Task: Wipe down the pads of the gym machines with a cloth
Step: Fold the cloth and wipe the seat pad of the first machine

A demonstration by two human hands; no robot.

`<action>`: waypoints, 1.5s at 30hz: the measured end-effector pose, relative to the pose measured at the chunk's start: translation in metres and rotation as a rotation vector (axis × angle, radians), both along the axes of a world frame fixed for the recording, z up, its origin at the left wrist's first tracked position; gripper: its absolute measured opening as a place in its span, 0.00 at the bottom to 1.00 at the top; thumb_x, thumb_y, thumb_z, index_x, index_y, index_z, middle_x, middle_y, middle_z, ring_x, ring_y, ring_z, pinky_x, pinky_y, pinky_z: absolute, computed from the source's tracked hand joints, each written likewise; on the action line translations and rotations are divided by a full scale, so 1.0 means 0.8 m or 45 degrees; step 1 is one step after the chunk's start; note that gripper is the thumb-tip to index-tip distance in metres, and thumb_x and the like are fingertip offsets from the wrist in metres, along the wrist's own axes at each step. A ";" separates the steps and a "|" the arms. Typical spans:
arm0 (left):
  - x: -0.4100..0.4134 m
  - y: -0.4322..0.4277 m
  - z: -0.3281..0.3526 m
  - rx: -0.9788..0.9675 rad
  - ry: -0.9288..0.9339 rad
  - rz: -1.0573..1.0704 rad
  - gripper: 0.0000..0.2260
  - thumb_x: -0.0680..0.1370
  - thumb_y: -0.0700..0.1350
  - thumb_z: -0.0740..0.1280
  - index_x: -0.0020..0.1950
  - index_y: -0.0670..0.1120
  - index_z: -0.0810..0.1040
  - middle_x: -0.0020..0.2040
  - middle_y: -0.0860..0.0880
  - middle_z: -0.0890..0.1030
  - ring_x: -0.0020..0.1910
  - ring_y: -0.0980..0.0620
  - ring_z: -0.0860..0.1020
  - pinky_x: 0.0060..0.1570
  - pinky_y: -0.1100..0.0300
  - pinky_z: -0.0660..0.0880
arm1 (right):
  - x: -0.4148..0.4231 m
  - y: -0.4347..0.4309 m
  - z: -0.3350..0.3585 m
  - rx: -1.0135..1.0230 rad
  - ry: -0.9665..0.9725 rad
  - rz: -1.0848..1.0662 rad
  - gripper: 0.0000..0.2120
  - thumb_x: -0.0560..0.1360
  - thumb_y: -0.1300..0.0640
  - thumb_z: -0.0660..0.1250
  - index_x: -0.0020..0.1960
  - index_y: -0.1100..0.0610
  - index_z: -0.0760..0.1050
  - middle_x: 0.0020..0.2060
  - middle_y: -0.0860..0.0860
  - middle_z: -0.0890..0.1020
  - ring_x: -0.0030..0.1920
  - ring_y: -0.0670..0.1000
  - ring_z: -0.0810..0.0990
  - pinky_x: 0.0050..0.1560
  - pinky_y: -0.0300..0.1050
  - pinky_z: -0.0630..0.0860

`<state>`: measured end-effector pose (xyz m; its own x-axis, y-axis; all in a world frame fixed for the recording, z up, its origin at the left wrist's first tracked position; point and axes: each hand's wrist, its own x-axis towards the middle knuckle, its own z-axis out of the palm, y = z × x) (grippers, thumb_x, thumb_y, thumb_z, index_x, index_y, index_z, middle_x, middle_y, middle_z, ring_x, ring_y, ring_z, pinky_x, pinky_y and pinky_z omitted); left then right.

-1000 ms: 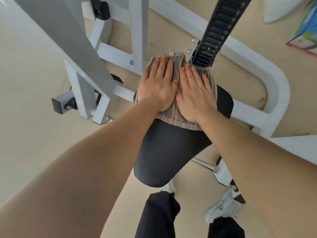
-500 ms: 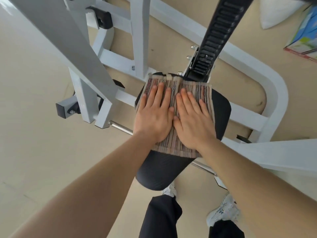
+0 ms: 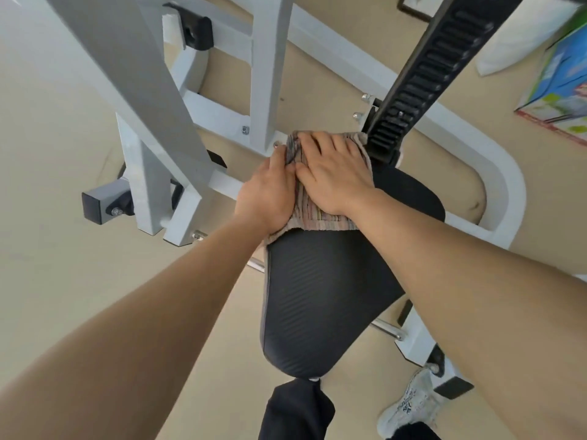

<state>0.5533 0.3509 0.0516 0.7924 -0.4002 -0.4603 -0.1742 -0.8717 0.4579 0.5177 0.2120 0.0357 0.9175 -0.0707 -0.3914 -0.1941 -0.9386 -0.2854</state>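
Black trousers (image 3: 295,411), white sneaker (image 3: 409,404) (grey-patterned), bare forearms (image 3: 158,312).

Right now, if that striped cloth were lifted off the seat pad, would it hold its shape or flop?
Probably floppy: the striped cloth bunches into folds between the left hand and right hand. Likely light too: it looks thin where its edge drapes over the seat pad.
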 end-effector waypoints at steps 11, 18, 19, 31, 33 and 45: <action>-0.010 0.014 -0.002 -0.316 0.260 0.430 0.18 0.86 0.46 0.52 0.73 0.47 0.70 0.68 0.45 0.77 0.68 0.45 0.73 0.62 0.57 0.66 | 0.002 0.000 -0.001 0.130 -0.107 0.197 0.25 0.84 0.45 0.47 0.79 0.50 0.62 0.77 0.49 0.66 0.78 0.54 0.62 0.77 0.53 0.57; 0.026 -0.014 -0.014 -0.153 0.266 0.209 0.16 0.86 0.50 0.50 0.67 0.45 0.71 0.63 0.42 0.78 0.61 0.40 0.76 0.57 0.52 0.69 | 0.011 0.003 -0.010 0.041 -0.124 -0.191 0.21 0.84 0.47 0.48 0.70 0.53 0.72 0.66 0.54 0.78 0.64 0.58 0.76 0.63 0.55 0.70; 0.007 -0.005 -0.007 -0.132 0.162 0.173 0.16 0.86 0.50 0.51 0.70 0.47 0.69 0.64 0.43 0.77 0.61 0.40 0.76 0.56 0.51 0.70 | -0.006 0.009 -0.005 0.000 -0.136 -0.185 0.24 0.84 0.46 0.48 0.75 0.53 0.67 0.71 0.54 0.74 0.71 0.58 0.71 0.71 0.56 0.66; 0.001 -0.006 0.003 -0.081 0.079 0.092 0.18 0.86 0.46 0.52 0.75 0.43 0.65 0.70 0.39 0.74 0.66 0.38 0.73 0.63 0.49 0.69 | -0.013 0.009 -0.002 0.035 -0.030 -0.220 0.28 0.84 0.44 0.44 0.81 0.52 0.57 0.80 0.51 0.63 0.79 0.54 0.60 0.80 0.54 0.54; 0.040 -0.025 -0.006 -0.142 0.319 0.127 0.18 0.86 0.48 0.51 0.71 0.43 0.71 0.68 0.40 0.76 0.68 0.40 0.73 0.66 0.53 0.67 | 0.022 -0.004 -0.011 0.032 -0.003 -0.269 0.24 0.84 0.44 0.45 0.69 0.53 0.72 0.67 0.54 0.78 0.67 0.58 0.75 0.66 0.56 0.67; -0.013 0.035 0.001 -0.731 0.662 0.772 0.17 0.86 0.50 0.56 0.70 0.50 0.77 0.64 0.50 0.82 0.64 0.54 0.79 0.70 0.56 0.70 | 0.024 0.047 0.004 -0.115 -0.058 -0.122 0.21 0.82 0.46 0.50 0.66 0.55 0.72 0.66 0.58 0.74 0.66 0.62 0.69 0.67 0.58 0.62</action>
